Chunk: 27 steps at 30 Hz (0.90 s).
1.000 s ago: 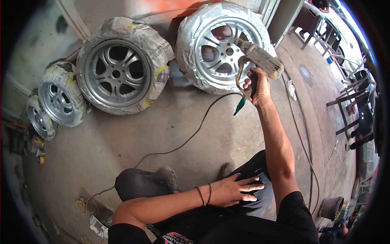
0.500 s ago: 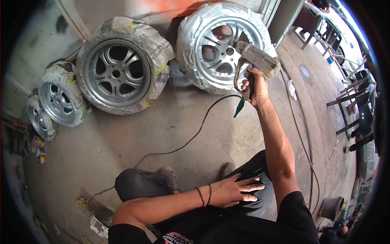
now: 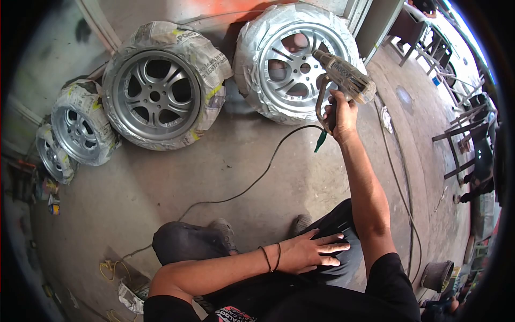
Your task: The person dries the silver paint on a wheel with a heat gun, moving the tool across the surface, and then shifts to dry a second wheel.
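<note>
My right hand (image 3: 343, 115) is wrapped around the grip of a dusty heat gun (image 3: 350, 79), held out at arm's length. Its nozzle points toward the silver wheel (image 3: 292, 74) at the upper right and overlaps that wheel's spokes in view; the gap between them is hard to judge. White masking covers that wheel's tyre (image 3: 248, 70). A dark cord (image 3: 263, 173) runs from the handle across the floor, with a green strip (image 3: 320, 141) hanging near the grip. My left hand (image 3: 311, 252) lies flat on my right thigh, fingers spread and holding nothing.
A second, greyer wheel (image 3: 140, 119), its tyre masked with newspaper, leans to the left. Two smaller masked wheels (image 3: 72, 137) (image 3: 49, 155) stand farther left. Another cable (image 3: 394, 166) crosses the concrete on the right. A dark bucket (image 3: 437, 275) stands lower right, with chairs (image 3: 456, 145) beyond.
The heat gun has shifted slightly right, and its nozzle has swung away from the wheel's centre toward the right. My left hand stays on the thigh.
</note>
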Each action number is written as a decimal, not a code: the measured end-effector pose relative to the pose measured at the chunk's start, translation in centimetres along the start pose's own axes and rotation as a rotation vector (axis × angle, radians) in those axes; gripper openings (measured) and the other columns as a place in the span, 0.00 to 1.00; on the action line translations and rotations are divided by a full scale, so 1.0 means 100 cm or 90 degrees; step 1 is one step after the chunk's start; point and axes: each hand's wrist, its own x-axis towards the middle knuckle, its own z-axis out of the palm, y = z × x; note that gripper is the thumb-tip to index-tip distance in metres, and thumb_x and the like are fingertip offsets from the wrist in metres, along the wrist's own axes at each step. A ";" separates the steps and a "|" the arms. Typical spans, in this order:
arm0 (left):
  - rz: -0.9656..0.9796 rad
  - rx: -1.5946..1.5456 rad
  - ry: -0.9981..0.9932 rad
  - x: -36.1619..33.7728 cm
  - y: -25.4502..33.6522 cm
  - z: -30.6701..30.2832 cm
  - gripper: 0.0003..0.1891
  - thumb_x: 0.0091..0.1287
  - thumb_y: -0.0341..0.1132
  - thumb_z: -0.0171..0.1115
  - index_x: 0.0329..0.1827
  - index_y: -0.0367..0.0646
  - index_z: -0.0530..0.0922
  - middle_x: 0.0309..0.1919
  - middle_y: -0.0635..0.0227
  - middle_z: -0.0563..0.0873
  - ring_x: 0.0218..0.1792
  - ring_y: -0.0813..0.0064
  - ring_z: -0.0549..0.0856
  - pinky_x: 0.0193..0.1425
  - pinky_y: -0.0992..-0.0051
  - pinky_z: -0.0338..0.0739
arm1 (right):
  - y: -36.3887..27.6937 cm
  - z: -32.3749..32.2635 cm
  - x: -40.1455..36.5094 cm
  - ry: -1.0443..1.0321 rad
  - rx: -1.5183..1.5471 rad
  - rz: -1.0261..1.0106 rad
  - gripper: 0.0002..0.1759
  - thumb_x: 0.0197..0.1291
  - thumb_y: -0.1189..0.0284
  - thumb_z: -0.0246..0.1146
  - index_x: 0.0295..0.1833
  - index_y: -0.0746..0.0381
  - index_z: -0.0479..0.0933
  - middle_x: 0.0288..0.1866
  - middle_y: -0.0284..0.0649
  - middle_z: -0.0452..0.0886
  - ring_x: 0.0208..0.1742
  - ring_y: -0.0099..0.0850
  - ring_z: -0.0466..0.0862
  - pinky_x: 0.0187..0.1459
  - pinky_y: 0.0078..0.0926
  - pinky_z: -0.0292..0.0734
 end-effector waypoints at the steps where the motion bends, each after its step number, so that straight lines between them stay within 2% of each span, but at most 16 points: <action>1: 0.000 -0.001 -0.001 0.000 0.000 0.000 0.31 0.79 0.36 0.69 0.85 0.62 0.75 0.98 0.68 0.53 0.96 0.54 0.53 0.90 0.32 0.68 | 0.000 0.001 -0.001 0.009 -0.032 -0.023 0.15 0.73 0.67 0.73 0.54 0.66 0.80 0.38 0.38 0.80 0.25 0.27 0.81 0.21 0.31 0.77; 7: 0.001 -0.002 0.001 0.001 0.000 0.000 0.31 0.79 0.36 0.69 0.85 0.62 0.75 0.97 0.68 0.53 0.96 0.54 0.53 0.90 0.32 0.68 | 0.005 -0.004 0.000 0.018 -0.161 0.018 0.14 0.73 0.67 0.74 0.53 0.65 0.81 0.38 0.37 0.82 0.25 0.25 0.81 0.22 0.29 0.77; 12: 0.000 -0.001 -0.002 0.000 0.000 -0.002 0.31 0.79 0.36 0.69 0.85 0.63 0.75 0.97 0.68 0.54 0.96 0.54 0.54 0.90 0.32 0.68 | 0.011 -0.005 0.003 0.014 -0.168 0.007 0.13 0.73 0.67 0.74 0.51 0.65 0.81 0.36 0.36 0.83 0.23 0.25 0.80 0.23 0.29 0.77; 14: -0.001 0.001 0.000 -0.001 0.000 0.000 0.31 0.79 0.36 0.69 0.85 0.63 0.74 0.97 0.68 0.54 0.96 0.54 0.54 0.89 0.32 0.68 | 0.010 -0.003 0.004 0.061 -0.159 -0.035 0.12 0.72 0.70 0.73 0.52 0.67 0.84 0.36 0.36 0.85 0.25 0.24 0.81 0.25 0.28 0.76; 18: 0.002 0.006 0.005 -0.001 -0.001 0.001 0.31 0.79 0.36 0.69 0.85 0.63 0.74 0.97 0.68 0.54 0.96 0.54 0.55 0.89 0.33 0.69 | 0.007 -0.002 0.001 0.035 -0.160 -0.113 0.11 0.75 0.72 0.72 0.54 0.68 0.85 0.35 0.38 0.86 0.25 0.25 0.83 0.26 0.28 0.76; 27: 0.007 0.007 0.009 0.001 -0.001 0.001 0.31 0.79 0.36 0.69 0.85 0.63 0.75 0.97 0.69 0.54 0.96 0.54 0.55 0.89 0.32 0.69 | 0.004 -0.003 -0.013 0.015 -0.208 -0.072 0.11 0.72 0.69 0.74 0.50 0.65 0.84 0.32 0.33 0.83 0.24 0.23 0.80 0.25 0.27 0.75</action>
